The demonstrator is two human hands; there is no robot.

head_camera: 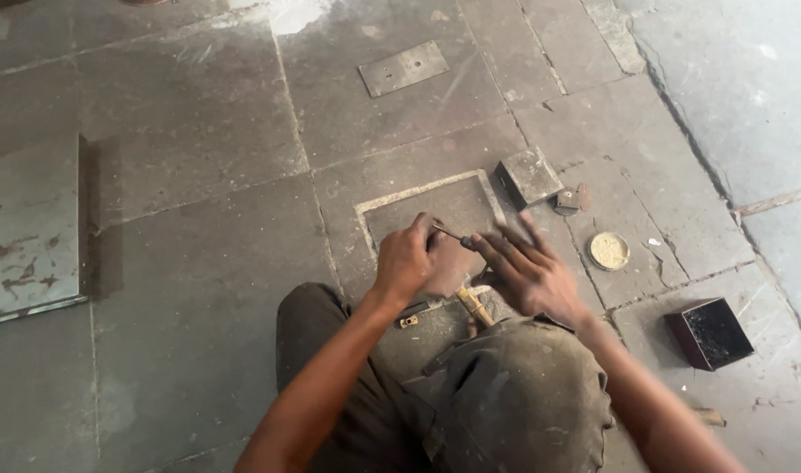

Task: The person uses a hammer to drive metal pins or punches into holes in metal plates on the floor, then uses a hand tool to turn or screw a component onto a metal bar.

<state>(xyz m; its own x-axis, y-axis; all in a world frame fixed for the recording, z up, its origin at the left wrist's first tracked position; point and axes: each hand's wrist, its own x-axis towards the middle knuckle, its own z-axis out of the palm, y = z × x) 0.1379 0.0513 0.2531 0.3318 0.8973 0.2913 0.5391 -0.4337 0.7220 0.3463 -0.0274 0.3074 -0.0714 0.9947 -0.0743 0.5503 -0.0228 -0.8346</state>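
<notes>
I sit on a stone floor with my knees drawn up. My left hand [406, 257] is closed around a thin dark metal rod [454, 235] that points toward my right hand. My right hand [521, 267] lies spread and flat, fingers apart, on a metal frame piece [422, 192] on the floor; its fingertips meet the rod's tip. A wooden-handled tool [475, 306] lies on the floor just below both hands, beside my foot.
A small grey metal box [528, 176] stands just beyond my right hand, with a small dark part [566, 202] beside it. A round tin of pale paste [609, 250] and a dark open box [709, 333] sit to the right. A flat metal plate [404, 67] lies far ahead; a large metal sheet [28, 228] lies left.
</notes>
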